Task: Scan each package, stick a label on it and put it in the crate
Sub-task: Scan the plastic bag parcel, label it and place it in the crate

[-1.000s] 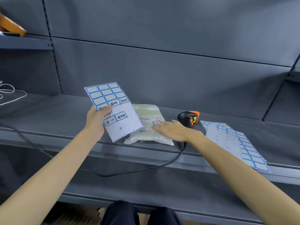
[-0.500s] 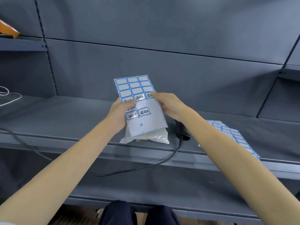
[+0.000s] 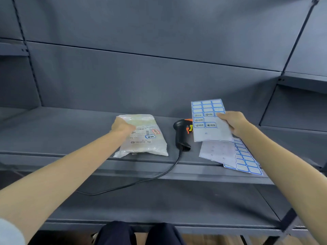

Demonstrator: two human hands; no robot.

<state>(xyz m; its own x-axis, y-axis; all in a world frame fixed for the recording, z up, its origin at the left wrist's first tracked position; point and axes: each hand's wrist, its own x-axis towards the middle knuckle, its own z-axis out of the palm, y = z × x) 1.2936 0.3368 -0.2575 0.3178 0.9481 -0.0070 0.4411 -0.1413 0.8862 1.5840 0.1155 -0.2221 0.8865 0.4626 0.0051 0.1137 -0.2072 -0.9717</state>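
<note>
- Two hands at work over a grey metal shelf (image 3: 70, 131).
- Left hand (image 3: 122, 125) rests on the upper left part of the package (image 3: 143, 138), fingers curled down onto the plastic; whether they pinch the bag or only press it, I cannot tell.
- Right hand (image 3: 233, 122) pinches a label sheet (image 3: 208, 119) by its right edge, thumb on the face, sheet held above the shelf and tilted toward the viewer.
- Label sheet: blue-bordered stickers fill the upper rows, a few with dark writing; lower part is bare backing.
- Package: a clear plastic bag with pale contents, lying flat near the shelf's front edge. It carries a printed white label, a blue-bordered sticker (image 3: 150, 136) and a red-bordered one just beside that.
- Scanner (image 3: 181, 134), black with an orange part, lies on the shelf between package and label sheet; its cable (image 3: 141, 181) drops over the shelf edge and runs left.
- More label sheets (image 3: 230, 154) lie stacked on the shelf under the held one, the bottom sheet showing blue stickers.
- Dark trouser knees (image 3: 138, 234) show at the bottom.
</note>
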